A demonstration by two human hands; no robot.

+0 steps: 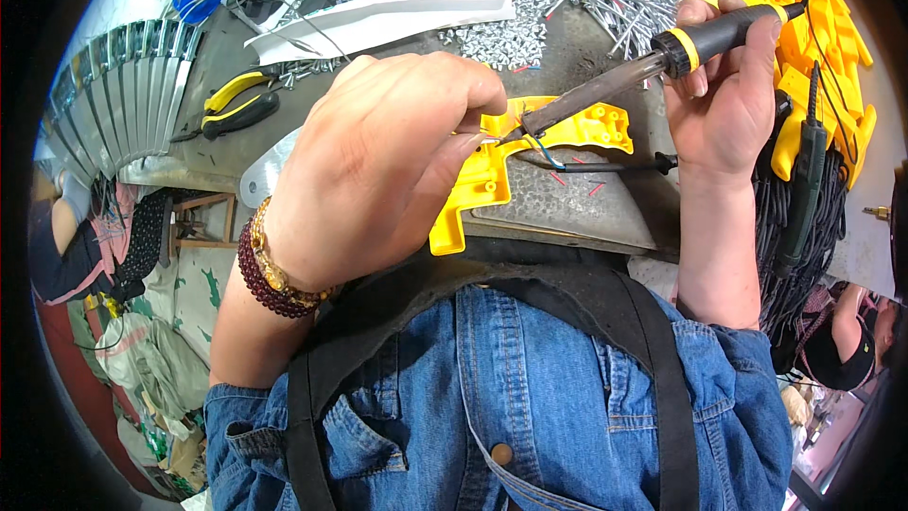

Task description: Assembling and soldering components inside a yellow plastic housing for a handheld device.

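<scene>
I make out blue denim jacket [553,360], copper-coloured button [501,454], black straps [668,388], left-wrist bracelet [268,289] of dark-red, amber beads.

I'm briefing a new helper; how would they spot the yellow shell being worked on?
On the worn grey workbench, look by the edge nearest the person, between their left hand and right hand. A bright yellow, angular plastic shell sits there, hollow side up. Unlike the heaped yellow plastic parts at upper right, it lies apart, under the tip of a black-and-yellow soldering iron.
</scene>
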